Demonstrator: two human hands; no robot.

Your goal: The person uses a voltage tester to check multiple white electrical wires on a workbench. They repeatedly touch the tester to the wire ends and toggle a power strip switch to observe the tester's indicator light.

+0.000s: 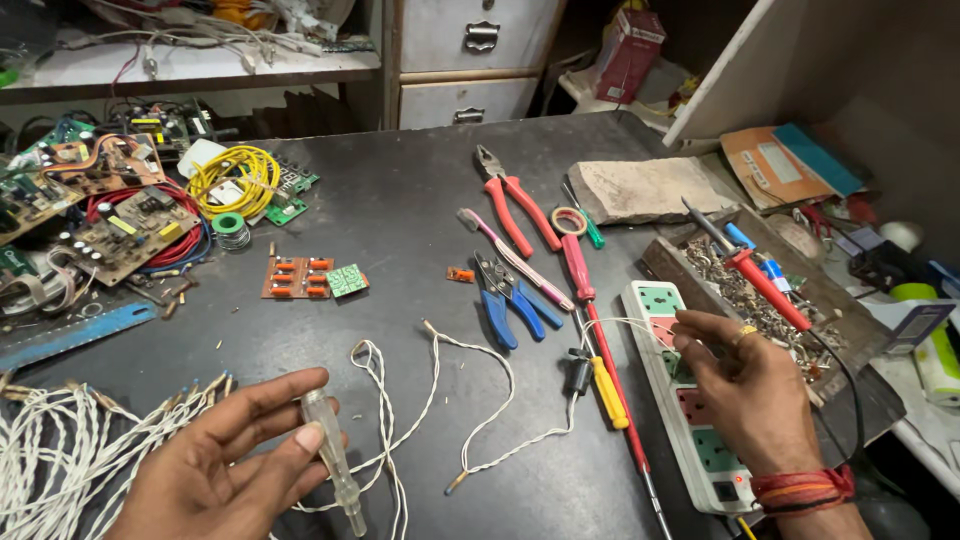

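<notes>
Here the left hand [225, 460] pinches a clear plastic lamp holder [330, 455] while the right hand [745, 385], fingers curled, holds a white wire end at the power strip [690, 400], so seating that wire seems to call for careful aim.

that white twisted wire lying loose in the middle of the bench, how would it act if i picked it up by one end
The white twisted wire would probably be floppy: it lies in loose curves on the table. Being thin, it looks light. It may drag or snag on the yellow-handled screwdriver beside it.
</notes>
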